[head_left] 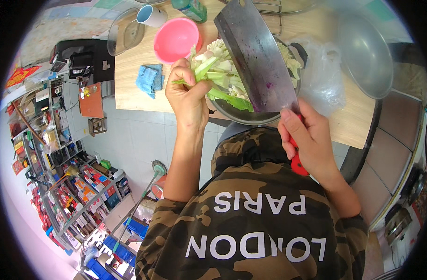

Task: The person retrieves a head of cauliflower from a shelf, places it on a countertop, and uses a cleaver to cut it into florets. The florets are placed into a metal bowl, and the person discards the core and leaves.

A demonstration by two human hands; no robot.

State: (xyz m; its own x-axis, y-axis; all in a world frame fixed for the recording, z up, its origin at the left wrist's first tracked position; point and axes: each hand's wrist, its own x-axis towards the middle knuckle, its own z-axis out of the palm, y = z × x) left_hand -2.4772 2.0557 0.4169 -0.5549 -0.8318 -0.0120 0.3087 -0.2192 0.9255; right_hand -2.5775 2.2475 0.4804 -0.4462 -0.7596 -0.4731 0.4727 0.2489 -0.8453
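The left hand point(189, 91) pinches green leaves point(229, 99) at the left side of the pan point(257, 120); the right hand point(312, 137) holds the knife point(260, 56) by its red handle point(297, 164), maybe to keep it steady.

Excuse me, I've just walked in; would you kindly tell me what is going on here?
A person's left hand holds a leafy green cauliflower piece at the near left of a round pan. The right hand grips a broad red-handled cleaver, its blade slanting above the pan. More cauliflower shows in the pan, and a pink bowl stands on the table.
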